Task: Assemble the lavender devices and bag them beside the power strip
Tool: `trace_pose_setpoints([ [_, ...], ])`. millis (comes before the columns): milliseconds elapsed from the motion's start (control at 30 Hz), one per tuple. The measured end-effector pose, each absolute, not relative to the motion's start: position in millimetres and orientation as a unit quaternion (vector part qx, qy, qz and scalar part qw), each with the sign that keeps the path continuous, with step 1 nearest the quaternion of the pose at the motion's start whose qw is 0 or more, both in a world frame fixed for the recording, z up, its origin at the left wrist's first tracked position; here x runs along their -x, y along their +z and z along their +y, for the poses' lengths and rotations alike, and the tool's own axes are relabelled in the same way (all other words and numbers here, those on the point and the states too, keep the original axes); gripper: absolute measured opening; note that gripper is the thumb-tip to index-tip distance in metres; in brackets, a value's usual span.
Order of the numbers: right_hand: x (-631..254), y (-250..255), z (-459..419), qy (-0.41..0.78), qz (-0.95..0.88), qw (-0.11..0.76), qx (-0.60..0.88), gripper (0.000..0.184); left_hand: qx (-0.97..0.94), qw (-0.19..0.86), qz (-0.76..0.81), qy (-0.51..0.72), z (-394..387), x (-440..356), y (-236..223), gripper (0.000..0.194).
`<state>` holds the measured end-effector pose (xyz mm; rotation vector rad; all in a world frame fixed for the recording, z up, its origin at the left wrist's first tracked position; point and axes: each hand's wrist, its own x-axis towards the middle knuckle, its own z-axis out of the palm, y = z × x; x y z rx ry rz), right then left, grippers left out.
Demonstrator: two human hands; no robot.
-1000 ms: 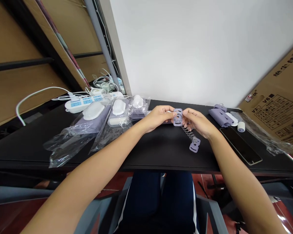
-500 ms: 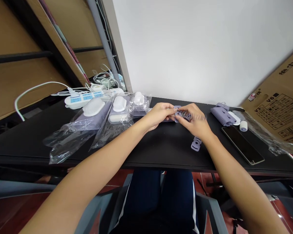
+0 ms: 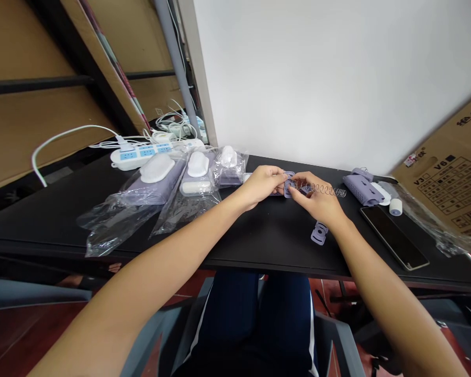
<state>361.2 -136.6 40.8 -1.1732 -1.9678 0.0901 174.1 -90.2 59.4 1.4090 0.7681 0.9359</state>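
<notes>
Left hand (image 3: 261, 186) pinching a lilac plastic plate (image 3: 288, 191), right hand (image 3: 316, 199) clenched on the end of a coil spring (image 3: 322, 189) at that plate, spring running out rightward, second lilac plate (image 3: 319, 233) lying just below on the black tabletop (image 3: 267, 233)

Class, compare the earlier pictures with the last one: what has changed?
The spring, bunched in the right hand before, now stretches rightward from the lilac plate. The left hand keeps the plate. The loose lilac piece and plastic bags stayed put.

Room lies on the black desk (image 3: 267, 235) between the plastic bags (image 3: 113, 225) and the lilac plastic piece (image 3: 319, 233).
</notes>
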Motion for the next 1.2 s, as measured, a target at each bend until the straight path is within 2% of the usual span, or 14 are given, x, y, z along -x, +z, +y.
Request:
trace_pose_setpoints([
  [433,-360.6,40.4,-136.7,0.034,-0.779,0.417,0.467,0.023,-0.647,0.535,0.32,0.439,-84.7,-176.5,49.6,0.018],
  [800,-358.7,39.9,-138.4,0.02,-0.761,0.446,0.471,0.026,-0.651,0.526,0.298,0.46,-86.2,-176.0,52.1,0.015],
  [1200,-355.0,44.3,-145.1,-0.007,-0.748,0.481,0.458,0.03,-0.691,0.455,0.277,0.488,-88.8,-175.2,50.3,0.025],
])
